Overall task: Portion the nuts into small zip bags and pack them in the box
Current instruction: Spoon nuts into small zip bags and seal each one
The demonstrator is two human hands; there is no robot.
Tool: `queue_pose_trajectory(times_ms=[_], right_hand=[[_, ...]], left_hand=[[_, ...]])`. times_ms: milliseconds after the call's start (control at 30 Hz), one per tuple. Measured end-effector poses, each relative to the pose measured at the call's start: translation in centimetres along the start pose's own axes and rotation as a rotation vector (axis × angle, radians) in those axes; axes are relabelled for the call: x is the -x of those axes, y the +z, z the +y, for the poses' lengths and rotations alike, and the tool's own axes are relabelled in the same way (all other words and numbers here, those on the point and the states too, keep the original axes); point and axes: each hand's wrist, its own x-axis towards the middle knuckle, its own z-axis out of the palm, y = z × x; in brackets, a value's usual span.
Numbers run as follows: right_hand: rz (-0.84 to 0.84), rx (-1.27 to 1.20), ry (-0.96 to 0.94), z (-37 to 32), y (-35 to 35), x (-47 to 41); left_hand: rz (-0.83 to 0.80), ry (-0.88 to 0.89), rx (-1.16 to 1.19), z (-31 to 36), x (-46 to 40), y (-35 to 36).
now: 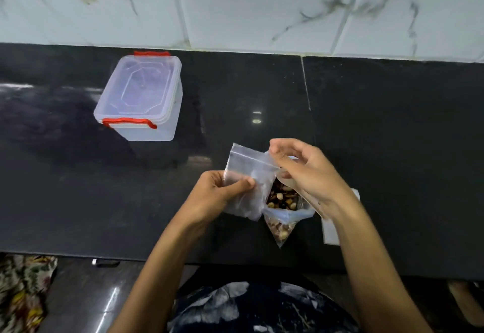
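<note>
Your left hand (pixel 222 191) pinches the small bag (pixel 247 175) upright – your right hand (pixel 301 173) pinches its top-right corner; nuts (pixel 282 198) lie just right.

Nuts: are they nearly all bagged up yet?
No, hardly begun. The nuts sit in their big open bag. The left hand and right hand hold an empty small zip bag. The box looks empty, lid on.

Bare black stone counter (pixel 392 136) fills the right and centre of the frame. At upper left stands a lidded clear plastic box with red clips (pixel 140 97); the open nut-filled clear bag (pixel 282 207) blocks lower centre.
</note>
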Motion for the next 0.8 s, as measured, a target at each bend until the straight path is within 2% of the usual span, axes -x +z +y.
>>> queue_pose_trajectory(times_ms=[133, 233, 300, 400, 500, 633, 800], right_hand=[[-0.240, 0.206, -0.025, -1.0, -0.3, -0.9], [-0.213, 0.188, -0.001, -0.8, 0.0, -1.4], [-0.115, 0.061, 0.019, -0.5, 0.6, -1.6], [-0.013, -0.103, 0.047, -0.2, 1.9, -1.6], [0.015, -0.143, 0.027, 0.1, 3.3, -1.4], [-0.004, -0.118, 0.006, 0.2, 4.5, -1.0], [-0.125, -0.093, 0.016, 0.2, 5.3, -1.0]], left_hand=[[-0.066, -0.059, -0.181, 0.3, -0.5, -1.4], [-0.049, -0.101, -0.240, 0.8, -0.9, -2.1], [0.096, -0.061, -0.302, 0.9, -1.0, -2.4], [0.450, 0.145, -0.466, 1.5, 0.0, -2.1], [0.594, 0.319, -0.410, 2.1, 1.3, -1.1], [0.388, 0.315, -0.149, 1.9, 0.8, -0.8], [0.315, 0.274, -0.136, 1.1, 0.3, -1.2]])
